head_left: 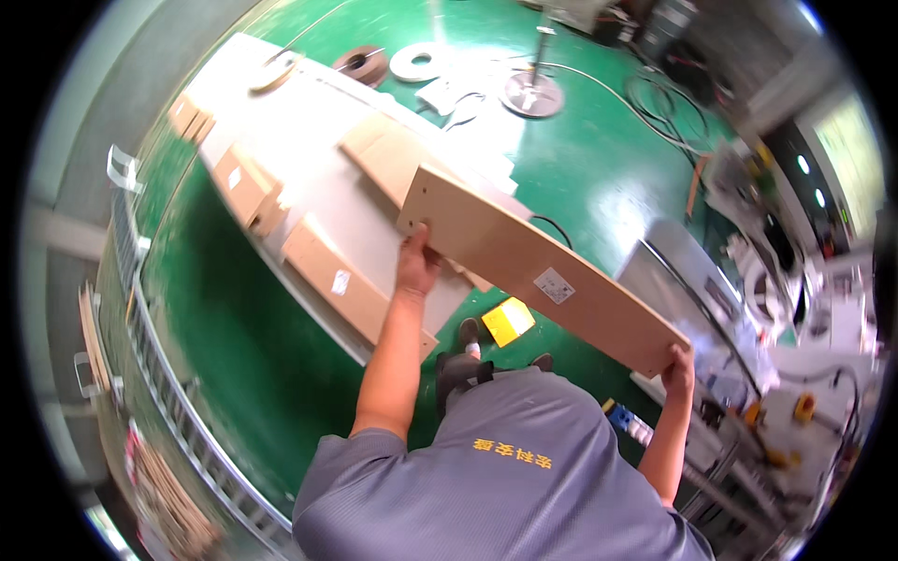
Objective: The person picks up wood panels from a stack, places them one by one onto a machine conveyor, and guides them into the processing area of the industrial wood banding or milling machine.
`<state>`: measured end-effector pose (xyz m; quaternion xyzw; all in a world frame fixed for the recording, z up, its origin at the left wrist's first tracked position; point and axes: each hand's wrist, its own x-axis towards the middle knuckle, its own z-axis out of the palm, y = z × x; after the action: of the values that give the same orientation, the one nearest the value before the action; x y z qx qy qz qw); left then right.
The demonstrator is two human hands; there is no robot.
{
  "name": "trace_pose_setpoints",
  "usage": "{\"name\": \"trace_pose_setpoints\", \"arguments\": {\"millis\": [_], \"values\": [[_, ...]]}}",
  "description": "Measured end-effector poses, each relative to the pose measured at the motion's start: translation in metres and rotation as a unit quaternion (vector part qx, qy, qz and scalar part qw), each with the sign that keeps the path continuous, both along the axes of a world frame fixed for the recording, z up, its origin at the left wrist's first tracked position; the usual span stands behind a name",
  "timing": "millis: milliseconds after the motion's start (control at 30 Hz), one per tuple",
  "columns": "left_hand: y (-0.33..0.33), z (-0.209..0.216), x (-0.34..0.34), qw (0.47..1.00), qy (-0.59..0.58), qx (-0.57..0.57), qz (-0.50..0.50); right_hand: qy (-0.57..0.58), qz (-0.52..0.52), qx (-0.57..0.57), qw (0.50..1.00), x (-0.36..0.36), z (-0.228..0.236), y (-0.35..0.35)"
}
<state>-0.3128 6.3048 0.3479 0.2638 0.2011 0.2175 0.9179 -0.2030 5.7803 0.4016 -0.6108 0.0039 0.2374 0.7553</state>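
A long, flat wood-coloured board (496, 245) with a white label is tilted across the space in front of my body. My left hand (418, 264) grips its left end from the near edge, close to two small holes. At the far right corner, my right hand (678, 370) is closed on the other end. Under and left of the board stands a long pale table (313, 173). On its near side lies a stack of similar labelled boards (332, 273), close to my left forearm. Another board stack (382, 154) sits partly behind the held board.
Further along the table are more boards (245, 185). A yellow box (508, 322) rests on the green floor by my feet. Rolls of banding (418, 62) and a round-based stand (531, 95) are beyond the table. A machine (687, 280) stands right; a metal railing (173, 388) runs left.
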Motion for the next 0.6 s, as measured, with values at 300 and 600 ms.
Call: {"name": "trace_pose_setpoints", "arguments": {"millis": [300, 600], "values": [[-0.078, -0.028, 0.114, 0.984, 0.118, 0.025, -0.127, 0.171, -0.263, 0.301, 0.901, -0.041, -0.094, -0.108], [-0.155, -0.036, 0.158, 0.864, 0.151, 0.242, -0.415, 0.065, -0.449, 0.036, 0.89, -0.049, -0.035, -0.025]]}}
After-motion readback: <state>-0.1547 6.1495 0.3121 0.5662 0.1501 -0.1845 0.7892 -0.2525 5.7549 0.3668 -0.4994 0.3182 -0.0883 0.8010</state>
